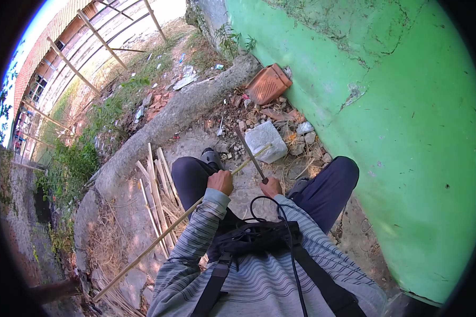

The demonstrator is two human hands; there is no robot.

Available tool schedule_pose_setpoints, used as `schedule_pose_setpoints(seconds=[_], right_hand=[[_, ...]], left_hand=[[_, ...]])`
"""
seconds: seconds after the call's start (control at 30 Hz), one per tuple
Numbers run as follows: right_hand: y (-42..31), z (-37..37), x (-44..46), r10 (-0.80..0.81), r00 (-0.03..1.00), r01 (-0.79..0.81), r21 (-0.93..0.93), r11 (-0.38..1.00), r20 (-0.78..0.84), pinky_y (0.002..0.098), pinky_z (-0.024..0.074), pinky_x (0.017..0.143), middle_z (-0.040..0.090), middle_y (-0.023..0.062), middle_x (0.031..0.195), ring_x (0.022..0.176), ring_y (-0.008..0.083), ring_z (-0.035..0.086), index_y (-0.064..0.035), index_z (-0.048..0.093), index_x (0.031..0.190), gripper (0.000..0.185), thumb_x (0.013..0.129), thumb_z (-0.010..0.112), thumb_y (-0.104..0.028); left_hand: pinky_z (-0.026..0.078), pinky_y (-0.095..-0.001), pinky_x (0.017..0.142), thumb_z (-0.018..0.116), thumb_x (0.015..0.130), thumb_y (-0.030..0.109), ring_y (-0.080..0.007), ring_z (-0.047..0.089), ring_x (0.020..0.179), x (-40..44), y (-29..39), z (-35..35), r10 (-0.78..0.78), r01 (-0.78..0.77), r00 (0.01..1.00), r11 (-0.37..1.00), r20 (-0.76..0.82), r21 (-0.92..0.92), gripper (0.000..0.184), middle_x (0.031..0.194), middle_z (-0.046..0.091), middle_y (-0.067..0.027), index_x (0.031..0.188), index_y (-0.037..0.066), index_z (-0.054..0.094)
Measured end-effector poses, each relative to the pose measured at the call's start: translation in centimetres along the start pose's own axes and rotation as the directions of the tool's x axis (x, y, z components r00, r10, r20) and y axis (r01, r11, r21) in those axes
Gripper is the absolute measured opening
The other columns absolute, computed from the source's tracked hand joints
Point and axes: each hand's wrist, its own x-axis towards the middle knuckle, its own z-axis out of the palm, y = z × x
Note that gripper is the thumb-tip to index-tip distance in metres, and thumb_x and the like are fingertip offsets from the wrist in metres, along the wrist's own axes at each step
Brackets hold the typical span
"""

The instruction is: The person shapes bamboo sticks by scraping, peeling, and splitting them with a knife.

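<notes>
My left hand (220, 182) is closed around a long, thin bamboo strip (143, 256). The strip slants from the ground at lower left, past my left forearm, and its far tip lies over a whitish block (264, 138) on the ground. In my right hand (271, 187), closed on its handle, is a long-bladed knife (251, 156). Its dark blade points forward and a little left, crossing or nearly crossing the strip; whether they touch I cannot tell. A bundle of split bamboo strips (156, 195) lies beside my left knee.
A green wall (407, 158) rises close on my right. Stacked clay roof tiles (268, 84) lean against it, with rubble around them. A low, rounded concrete ridge (185, 100) curves ahead and left. A black cable (288, 227) loops in front of my waist.
</notes>
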Motion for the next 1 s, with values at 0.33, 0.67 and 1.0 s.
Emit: schedule_pose_setpoints(seconds=[0.33, 0.67, 1.0], right_hand=[[1.2, -0.3, 0.6, -0.106, 0.994, 0.106, 0.030, 0.994, -0.019, 0.0461, 0.0542, 0.077, 0.070, 0.0211, 0.083, 0.083, 0.0399, 0.069, -0.0070, 0.074, 0.089, 0.031, 0.077, 0.069, -0.036], [-0.4, 0.1, -0.2, -0.210, 0.978, 0.205, 0.186, 0.961, 0.004, 0.0457, 0.0528, 0.071, 0.067, 0.0235, 0.073, 0.073, 0.0401, 0.068, 0.0015, 0.069, 0.080, 0.037, 0.076, 0.070, -0.036], [-1.6, -1.6, -0.2, -0.062, 0.950, -0.190, 0.721, 0.667, 0.307, 0.0238, 0.0356, 0.040, 0.047, -0.0019, 0.057, 0.043, 0.0072, 0.043, -0.0101, 0.052, 0.076, 0.055, 0.095, 0.054, -0.062]], left_hand=[[0.057, -0.0500, 0.067, 0.060, 0.082, 0.012, -0.0414, 0.070, 0.077, -0.1, 0.5, -0.5, 0.022, -0.022, 1.000, 1.000, -0.010, -0.001, 0.018, 0.084, 0.069, -0.0237, 0.083, -0.001, 0.072], [0.057, -0.0462, 0.065, 0.063, 0.079, 0.011, -0.0365, 0.072, 0.078, 1.5, 1.5, -3.0, 0.044, -0.042, 0.999, 0.996, -0.029, 0.076, 0.014, 0.083, 0.071, -0.0203, 0.079, 0.002, 0.073], [0.057, -0.0439, 0.070, 0.062, 0.080, 0.012, -0.0331, 0.073, 0.083, 8.8, 4.6, -9.2, 0.149, -0.158, 0.987, 0.957, 0.055, 0.244, 0.015, 0.087, 0.073, -0.0185, 0.082, 0.005, 0.075]])
